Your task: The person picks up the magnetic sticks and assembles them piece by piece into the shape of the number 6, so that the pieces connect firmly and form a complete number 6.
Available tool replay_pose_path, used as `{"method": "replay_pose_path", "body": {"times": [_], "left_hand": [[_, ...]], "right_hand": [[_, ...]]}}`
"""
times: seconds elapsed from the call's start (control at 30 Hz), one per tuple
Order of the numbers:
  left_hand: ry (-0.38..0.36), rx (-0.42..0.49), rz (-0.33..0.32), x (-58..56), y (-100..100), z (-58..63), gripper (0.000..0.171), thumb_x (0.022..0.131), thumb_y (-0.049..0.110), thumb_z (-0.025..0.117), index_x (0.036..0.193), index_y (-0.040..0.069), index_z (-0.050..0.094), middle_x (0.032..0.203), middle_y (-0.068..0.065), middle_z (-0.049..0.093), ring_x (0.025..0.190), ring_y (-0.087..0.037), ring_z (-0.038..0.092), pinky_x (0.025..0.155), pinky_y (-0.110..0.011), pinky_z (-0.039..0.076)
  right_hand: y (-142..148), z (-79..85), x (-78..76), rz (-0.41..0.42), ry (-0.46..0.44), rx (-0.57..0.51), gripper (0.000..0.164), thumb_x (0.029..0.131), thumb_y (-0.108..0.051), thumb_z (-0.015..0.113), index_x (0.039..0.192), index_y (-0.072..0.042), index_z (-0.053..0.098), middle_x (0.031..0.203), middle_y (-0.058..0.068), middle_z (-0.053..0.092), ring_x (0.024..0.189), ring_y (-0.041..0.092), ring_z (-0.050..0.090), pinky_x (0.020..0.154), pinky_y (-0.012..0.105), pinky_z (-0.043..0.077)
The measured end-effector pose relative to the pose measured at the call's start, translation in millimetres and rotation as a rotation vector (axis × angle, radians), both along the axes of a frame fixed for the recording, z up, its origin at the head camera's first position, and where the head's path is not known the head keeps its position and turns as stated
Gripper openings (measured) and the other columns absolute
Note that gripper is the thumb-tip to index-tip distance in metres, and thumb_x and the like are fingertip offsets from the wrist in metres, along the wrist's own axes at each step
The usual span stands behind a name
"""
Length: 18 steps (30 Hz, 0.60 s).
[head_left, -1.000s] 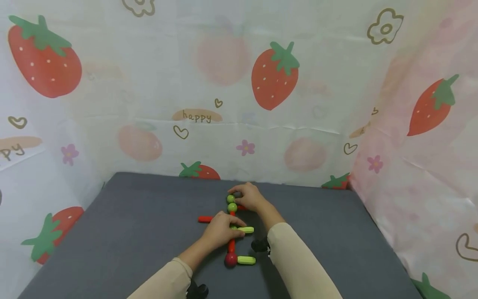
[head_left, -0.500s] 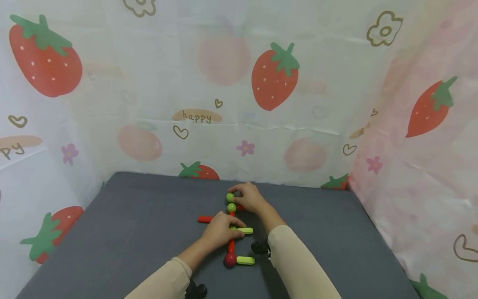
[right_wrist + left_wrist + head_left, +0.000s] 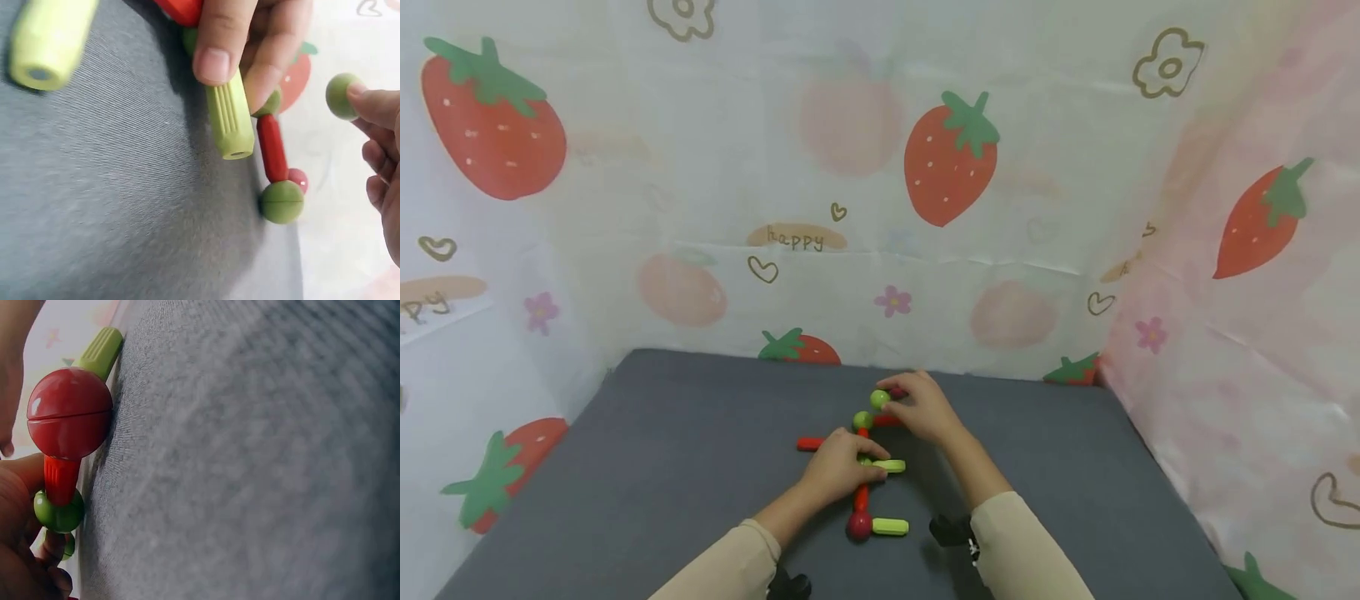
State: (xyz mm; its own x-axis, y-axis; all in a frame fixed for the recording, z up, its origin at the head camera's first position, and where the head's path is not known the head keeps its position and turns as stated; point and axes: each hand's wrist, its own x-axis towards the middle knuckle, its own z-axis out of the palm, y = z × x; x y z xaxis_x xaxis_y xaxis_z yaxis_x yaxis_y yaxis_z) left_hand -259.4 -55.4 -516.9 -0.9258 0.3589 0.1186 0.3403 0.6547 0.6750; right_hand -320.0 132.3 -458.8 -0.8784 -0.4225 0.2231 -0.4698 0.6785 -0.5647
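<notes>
On the dark table lies a figure of stick-and-ball building pieces. Its dark red ball [image 3: 859, 526] has a yellow-green rod [image 3: 891, 527] to its right and a red rod [image 3: 862, 498] leading away to the middle green ball [image 3: 59, 511]. My left hand [image 3: 840, 467] holds the figure there, thumb and fingers on a second yellow-green rod [image 3: 231, 119]. Beyond it, another green ball [image 3: 862, 420] has a red rod [image 3: 887, 421] to its right. My right hand [image 3: 925, 407] pinches a separate loose green ball [image 3: 342, 97] between thumb and fingers, apart from the figure.
A red rod [image 3: 809, 444] sticks out left of my left hand. Behind the right fingers a dark red ball [image 3: 898, 391] shows near the table's far edge. A strawberry-print cloth [image 3: 887, 333] hangs behind the grey table [image 3: 700, 467].
My right hand has moved to the right with the loose green ball, away from the figure's far end. The dark red ball behind it has come into view. My left hand stays put.
</notes>
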Motion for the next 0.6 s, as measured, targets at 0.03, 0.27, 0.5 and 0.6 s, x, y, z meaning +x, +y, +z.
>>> {"method": "replay_pose_path", "body": {"times": [0.03, 0.27, 0.5, 0.6], "left_hand": [[0.006, -0.001, 0.004, -0.6, 1, -0.3, 0.020, 0.085, 0.035, 0.084, 0.104, 0.030, 0.082, 0.097, 0.012, 0.073, 0.087, -0.013, 0.051, 0.078, -0.033, 0.048], [0.039, -0.015, 0.015, -2.2, 3, -3.3, 0.020, 0.085, 0.035, 0.084, 0.104, 0.030, 0.082, 0.095, 0.014, 0.074, 0.085, -0.012, 0.050, 0.074, -0.030, 0.047], [0.032, -0.009, 0.016, -1.1, 4, -1.2, 0.020, 0.084, 0.034, 0.085, 0.104, 0.029, 0.082, 0.096, 0.015, 0.074, 0.086, -0.012, 0.050, 0.074, -0.029, 0.046], [0.018, 0.001, 0.021, 0.1, 3, -0.7, 0.020, 0.084, 0.033, 0.085, 0.103, 0.029, 0.082, 0.096, 0.015, 0.074, 0.086, -0.012, 0.050, 0.075, -0.031, 0.047]], "right_hand": [[4, 0.6, 4.0, -0.003, -0.001, -0.013, 0.032, 0.097, -0.021, 0.073, 0.129, -0.018, 0.071, 0.121, 0.000, 0.069, 0.116, 0.028, 0.057, 0.095, 0.047, 0.050], [18, -5.2, 25.9, -0.063, 0.021, -0.024, 0.032, 0.096, -0.022, 0.075, 0.127, -0.018, 0.072, 0.123, -0.002, 0.069, 0.108, 0.026, 0.056, 0.088, 0.043, 0.049], [34, -12.7, 49.0, -0.131, 0.029, -0.060, 0.033, 0.091, -0.020, 0.079, 0.124, -0.020, 0.074, 0.117, -0.005, 0.070, 0.103, 0.019, 0.056, 0.084, 0.040, 0.048], [41, -17.5, 58.5, -0.148, 0.021, -0.083, 0.033, 0.090, -0.020, 0.081, 0.122, -0.019, 0.074, 0.115, -0.006, 0.070, 0.102, 0.017, 0.056, 0.084, 0.040, 0.048]]}}
